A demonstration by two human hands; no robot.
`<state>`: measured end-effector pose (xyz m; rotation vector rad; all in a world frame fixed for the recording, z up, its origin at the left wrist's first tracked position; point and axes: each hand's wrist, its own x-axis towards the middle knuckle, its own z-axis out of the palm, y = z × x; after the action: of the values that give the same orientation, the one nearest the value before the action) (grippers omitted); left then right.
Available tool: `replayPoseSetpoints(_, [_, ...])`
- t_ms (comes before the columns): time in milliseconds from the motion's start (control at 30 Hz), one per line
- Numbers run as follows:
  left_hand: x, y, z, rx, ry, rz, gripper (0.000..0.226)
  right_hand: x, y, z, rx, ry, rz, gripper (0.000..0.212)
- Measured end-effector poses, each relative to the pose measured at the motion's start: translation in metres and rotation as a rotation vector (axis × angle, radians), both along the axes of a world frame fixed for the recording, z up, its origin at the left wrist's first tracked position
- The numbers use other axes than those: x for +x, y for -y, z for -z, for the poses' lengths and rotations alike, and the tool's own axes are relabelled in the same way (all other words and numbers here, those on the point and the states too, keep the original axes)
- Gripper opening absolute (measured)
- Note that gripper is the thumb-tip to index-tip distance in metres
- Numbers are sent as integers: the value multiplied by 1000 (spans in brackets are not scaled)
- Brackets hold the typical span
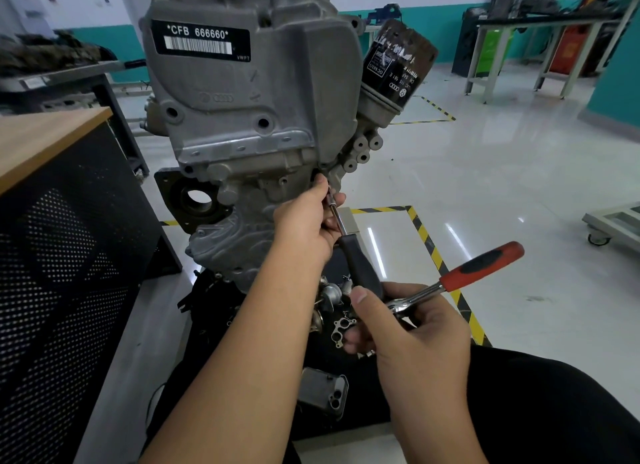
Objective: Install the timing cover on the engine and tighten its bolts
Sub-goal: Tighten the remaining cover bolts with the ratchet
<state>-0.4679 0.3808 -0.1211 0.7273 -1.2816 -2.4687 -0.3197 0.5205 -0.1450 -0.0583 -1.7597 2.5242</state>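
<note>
Right hand (408,328) grasps ratchet (460,280) and screwdriver handle (360,266) together, left hand (308,218) pinching its shaft at the timing cover (249,117); the tip could slip off the bolt.

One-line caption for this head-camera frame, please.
Left hand steadies a black-handled driver at the timing cover edge; right hand grips its handle plus a red ratchet.

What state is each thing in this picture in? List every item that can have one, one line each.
timing cover: seated on the engine, upright
oil filter: mounted, tilted
driver: tip at the cover's lower right edge, handle gripped
ratchet: held, not on any bolt
left hand: fingers steadying the driver's shaft
right hand: gripping the driver's handle and the ratchet
phone: lying camera side up
</note>
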Motion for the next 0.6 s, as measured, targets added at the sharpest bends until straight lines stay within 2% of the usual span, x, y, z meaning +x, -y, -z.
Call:
replayPoseSetpoints(133, [-2,3,-4,21,6,32,26,-1,3,-6,-52,22,-30,29])
replayPoseSetpoints(267, [-3,3,-6,-21,34,18,26,-4,7,-11,-248,96,-88,29])
replayPoseSetpoints(400, [-3,6,-10,59,-7,74,25,-7,7,-12,-294,123,-88,18])
replayPoseSetpoints(467, [0,7,-11,110,-15,112,25,-7,5,-12,-187,99,-41,20])
replayPoseSetpoints(533, [9,5,-12,126,-2,161,26,-7,1,-14,54,6,9,20])
replayPoseSetpoints(600, [25,-2,-11,50,25,250,29,-9,-3,-15,266,-88,58,19])
